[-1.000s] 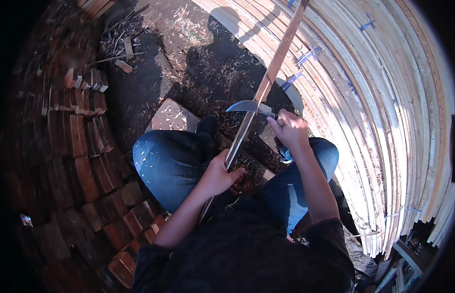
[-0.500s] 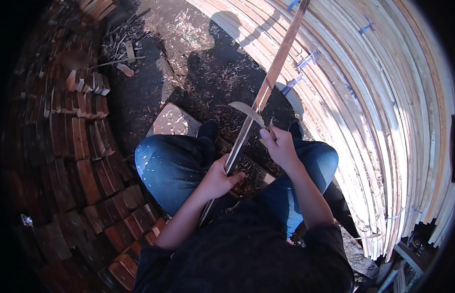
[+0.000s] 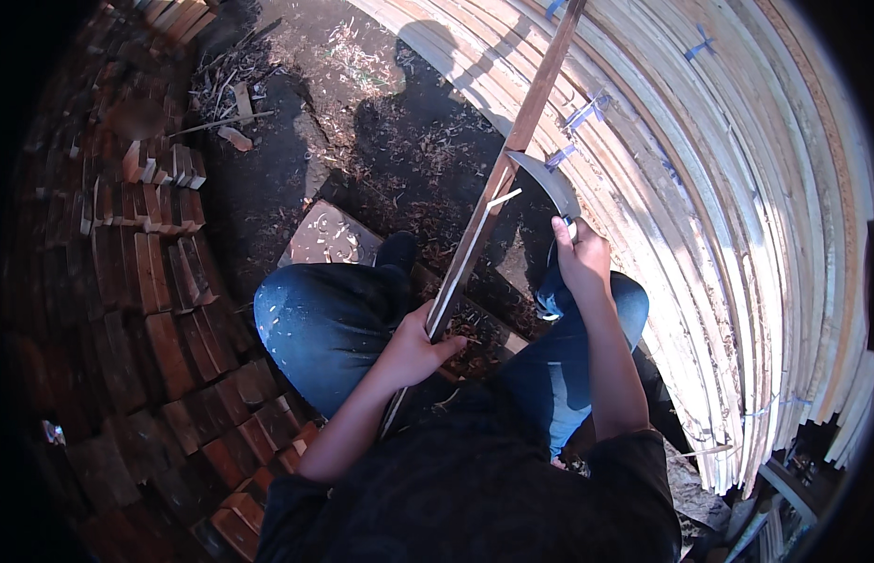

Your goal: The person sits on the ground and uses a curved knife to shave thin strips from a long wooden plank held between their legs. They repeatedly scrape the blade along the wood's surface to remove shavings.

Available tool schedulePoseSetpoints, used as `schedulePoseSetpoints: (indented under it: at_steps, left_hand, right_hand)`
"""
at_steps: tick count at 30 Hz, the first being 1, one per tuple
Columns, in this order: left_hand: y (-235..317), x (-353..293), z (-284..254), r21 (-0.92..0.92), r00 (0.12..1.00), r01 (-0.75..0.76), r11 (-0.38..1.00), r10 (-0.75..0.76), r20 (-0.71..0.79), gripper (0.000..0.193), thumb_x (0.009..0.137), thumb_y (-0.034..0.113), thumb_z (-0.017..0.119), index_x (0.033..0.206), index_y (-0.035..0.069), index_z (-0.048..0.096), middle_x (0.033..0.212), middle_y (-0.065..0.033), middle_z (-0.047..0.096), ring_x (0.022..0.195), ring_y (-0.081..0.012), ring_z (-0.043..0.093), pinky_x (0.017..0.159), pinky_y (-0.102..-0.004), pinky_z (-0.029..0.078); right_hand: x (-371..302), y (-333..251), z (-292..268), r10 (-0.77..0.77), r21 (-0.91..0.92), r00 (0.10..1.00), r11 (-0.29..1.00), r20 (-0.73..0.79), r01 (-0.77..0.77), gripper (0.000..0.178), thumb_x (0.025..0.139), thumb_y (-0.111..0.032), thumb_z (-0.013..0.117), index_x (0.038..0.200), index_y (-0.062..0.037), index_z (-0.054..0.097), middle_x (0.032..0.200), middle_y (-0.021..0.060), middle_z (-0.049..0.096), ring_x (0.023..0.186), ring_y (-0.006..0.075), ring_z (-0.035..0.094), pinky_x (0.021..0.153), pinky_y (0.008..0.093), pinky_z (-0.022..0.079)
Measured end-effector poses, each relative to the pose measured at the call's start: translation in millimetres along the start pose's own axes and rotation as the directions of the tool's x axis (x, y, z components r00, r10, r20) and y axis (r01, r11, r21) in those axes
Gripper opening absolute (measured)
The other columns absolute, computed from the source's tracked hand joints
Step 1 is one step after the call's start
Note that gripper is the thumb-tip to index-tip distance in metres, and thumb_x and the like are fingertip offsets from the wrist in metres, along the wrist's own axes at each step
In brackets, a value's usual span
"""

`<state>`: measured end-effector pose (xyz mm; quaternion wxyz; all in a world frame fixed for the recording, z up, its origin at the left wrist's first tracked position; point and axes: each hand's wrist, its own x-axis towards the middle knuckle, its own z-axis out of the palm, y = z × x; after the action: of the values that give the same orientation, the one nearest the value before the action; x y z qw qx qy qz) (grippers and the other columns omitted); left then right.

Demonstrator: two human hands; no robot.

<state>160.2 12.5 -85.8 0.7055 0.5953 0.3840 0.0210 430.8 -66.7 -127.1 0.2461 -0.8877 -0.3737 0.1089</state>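
My left hand (image 3: 421, 350) is wrapped round a long, narrow wooden strip (image 3: 529, 111) that slants from my lap up toward the far right. A pale shaved band runs along the strip's nearer part. In my right hand (image 3: 583, 255) is a sickle (image 3: 552, 182), gripped by its handle, which the fingers mostly hide. Its curved blade reaches up and left, the tip at the right edge of the strip. Whether the tip touches the wood I cannot tell. A small pale wood shaving (image 3: 504, 198) shows against the strip just below the blade.
Stacked reddish-brown wood blocks (image 3: 171, 352) line the left side. On the right lie bundles of long pale wooden strips (image 3: 737, 216) with blue ties. Ahead, dark ground (image 3: 362, 141) carries scattered shavings, and a flat board (image 3: 330, 236) lies beyond my left knee.
My right hand has moved up and to the right with the sickle, whose blade now sits farther up the strip. A pale shaving has appeared. My left hand keeps its hold.
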Motion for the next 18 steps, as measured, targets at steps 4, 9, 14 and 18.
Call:
schedulePoseSetpoints:
  at_steps: [4, 9, 14, 18]
  left_hand:
    - [-2, 3, -2, -0.028, 1.000, 0.011, 1.000, -0.011, 0.020, 0.036, 0.079, 0.006, 0.073, 0.108, -0.002, 0.055, 0.073, 0.0031, 0.047, 0.070, -0.0061, 0.045, 0.063, -0.0254, 0.043]
    - [4, 2, -1, -0.030, 0.998, 0.060, 0.998, -0.059, 0.037, 0.036, 0.079, 0.005, 0.074, 0.109, -0.001, 0.055, 0.073, 0.0034, 0.049, 0.069, -0.0052, 0.046, 0.062, -0.0242, 0.043]
    - [-20, 5, 6, -0.117, 0.992, -0.126, 0.985, 0.125, -0.018, 0.037, 0.079, 0.005, 0.073, 0.110, -0.002, 0.054, 0.075, 0.0013, 0.053, 0.073, -0.0077, 0.051, 0.067, -0.0265, 0.046]
    - [-5, 2, 0, -0.078, 0.998, 0.061, 0.995, -0.059, 0.030, 0.036, 0.079, 0.003, 0.072, 0.110, -0.003, 0.054, 0.076, 0.0000, 0.055, 0.074, -0.0095, 0.054, 0.070, -0.0274, 0.048]
  right_hand:
    - [-8, -6, 11, 0.103, 0.235, 0.994, 0.966, 0.031, -0.108, 0.041, 0.094, -0.037, 0.059, 0.081, 0.0015, 0.059, 0.058, 0.0163, 0.053, 0.053, 0.0291, 0.056, 0.056, 0.0418, 0.045]
    - [-30, 1, 9, 0.089, 0.587, 0.996, 0.806, 0.013, -0.079, 0.035, 0.095, -0.028, 0.058, 0.074, 0.0004, 0.054, 0.054, 0.0094, 0.042, 0.051, 0.0123, 0.038, 0.049, 0.0329, 0.037]
    - [-54, -40, 7, -0.331, 0.130, 0.924, 0.942, 0.194, 0.310, 0.038, 0.086, -0.035, 0.067, 0.071, -0.0039, 0.050, 0.059, 0.0139, 0.057, 0.055, 0.0347, 0.061, 0.049, 0.0414, 0.046]
    - [-32, -24, 11, -0.136, 0.088, 0.986, 0.988, 0.100, 0.128, 0.037, 0.086, -0.035, 0.068, 0.070, -0.0050, 0.052, 0.055, 0.0119, 0.056, 0.052, 0.0338, 0.060, 0.047, 0.0412, 0.046]
